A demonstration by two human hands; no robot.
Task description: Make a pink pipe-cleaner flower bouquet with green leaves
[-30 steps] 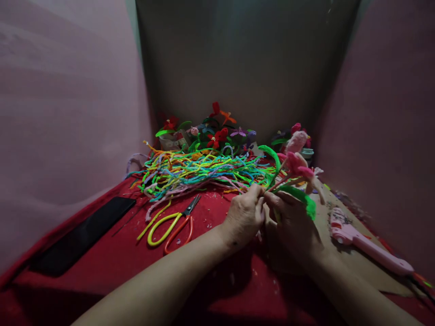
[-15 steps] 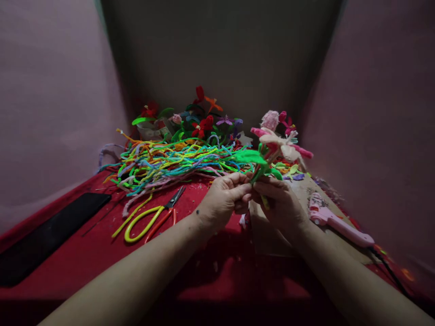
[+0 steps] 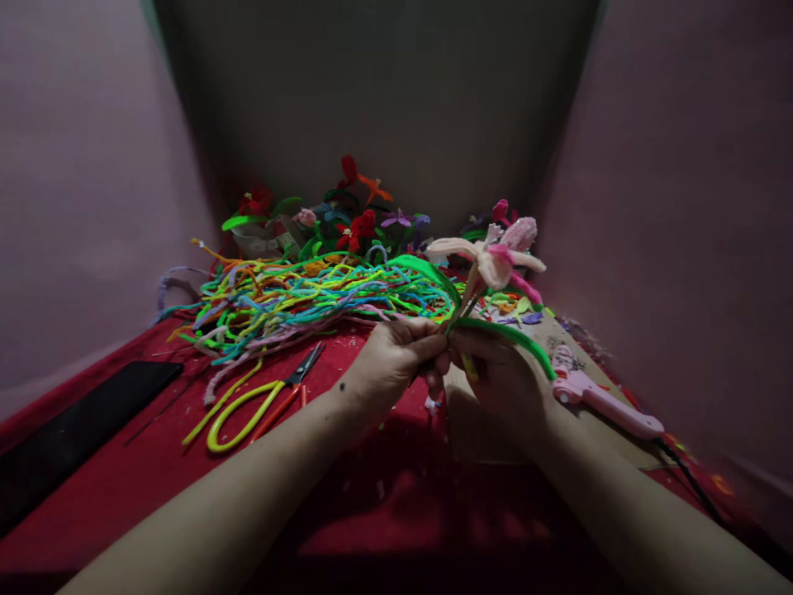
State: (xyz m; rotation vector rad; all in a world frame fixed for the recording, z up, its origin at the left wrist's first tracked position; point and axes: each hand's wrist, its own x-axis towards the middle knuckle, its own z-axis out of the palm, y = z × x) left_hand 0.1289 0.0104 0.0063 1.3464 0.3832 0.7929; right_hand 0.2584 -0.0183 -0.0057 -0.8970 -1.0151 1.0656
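Observation:
Between my two hands stands a pipe-cleaner flower [image 3: 496, 266] with pale and bright pink petals and long green leaves [image 3: 511, 335]. My left hand [image 3: 396, 359] pinches its stem just under the leaves, thumb against the fingers. On the other side my right hand [image 3: 501, 376] is closed round the lower stem, its fingertips partly hidden behind a leaf. A short yellow-green stem end shows below the right fingers. One leaf arches left over the pile of coloured pipe cleaners [image 3: 322, 293]; another bends right, over my right hand.
Yellow-and-red-handled scissors [image 3: 248, 413] lie left of my hands on the red cloth [image 3: 186, 496], beside a long black slab [image 3: 92, 430]. A pink glue gun [image 3: 607, 401] with a cord rests on a board at right. Finished pipe-cleaner flowers [image 3: 359, 227] stand behind the pile.
The flower has turned and tilted in my fingers, so the leaves now spread left and right. Both hands still hold the stem. The whole view has shifted slightly.

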